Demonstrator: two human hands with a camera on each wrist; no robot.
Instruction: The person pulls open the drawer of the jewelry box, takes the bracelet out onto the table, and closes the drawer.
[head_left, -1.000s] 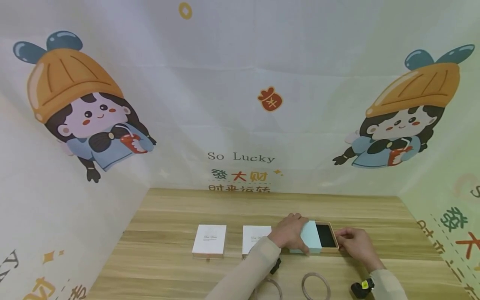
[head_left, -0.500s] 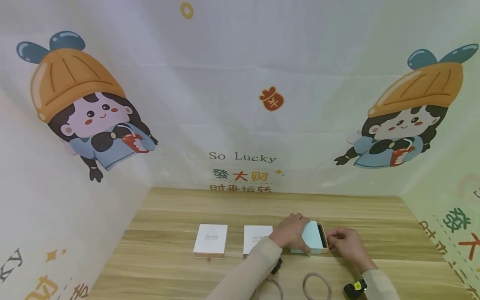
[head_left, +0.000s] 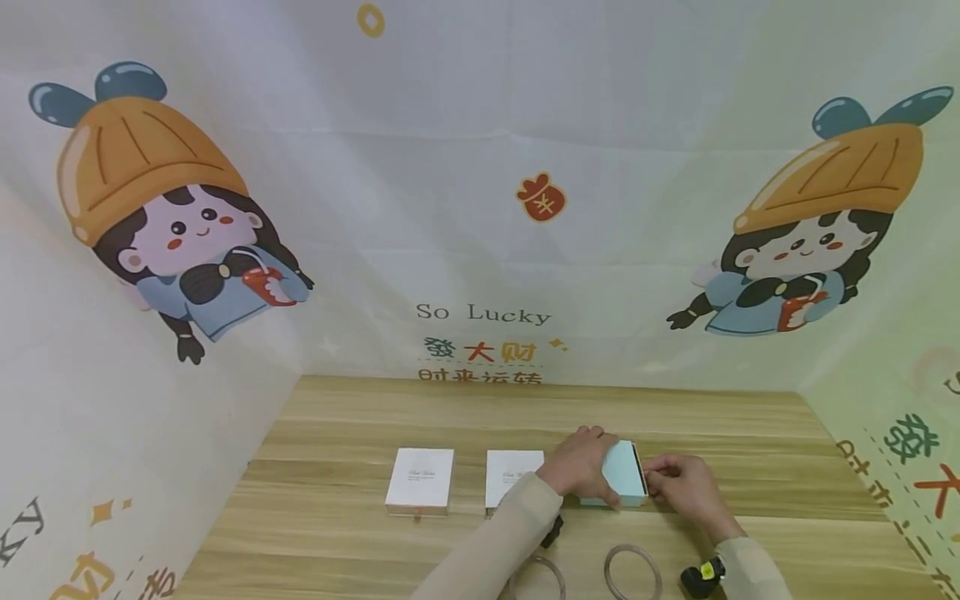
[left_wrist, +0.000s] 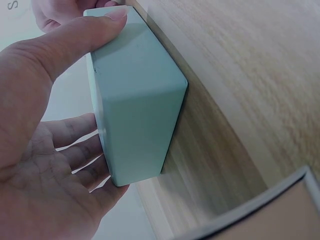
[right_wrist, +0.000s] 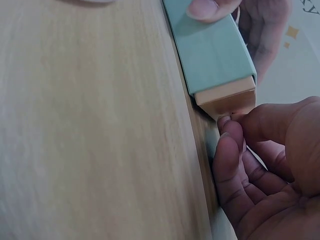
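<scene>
A mint-green gift box [head_left: 624, 475] stands on the right part of the table, partly hidden under my left hand [head_left: 581, 467]. In the left wrist view, that hand grips its outer sleeve [left_wrist: 135, 130], thumb on one side and fingers along the opposite one. My right hand [head_left: 688, 487] is at the box's right end. Its thumb and index fingertips pinch together at the end of the tan inner drawer [right_wrist: 227, 98] in the right wrist view; what lies between them is hidden. Only a short length of drawer sticks out of the sleeve.
Two white boxes with printed lids, a left one [head_left: 420, 477] and a middle one [head_left: 513, 471], lie left of the green box; the left forearm partly covers the middle one. Two translucent rings, a right one [head_left: 632, 547] and a left one [head_left: 553, 567], lie near the front.
The drawer has slid leftward into the green sleeve, from roughly half out to nearly all inside. My right hand moved left with it, while the left hand stayed on the sleeve.
</scene>
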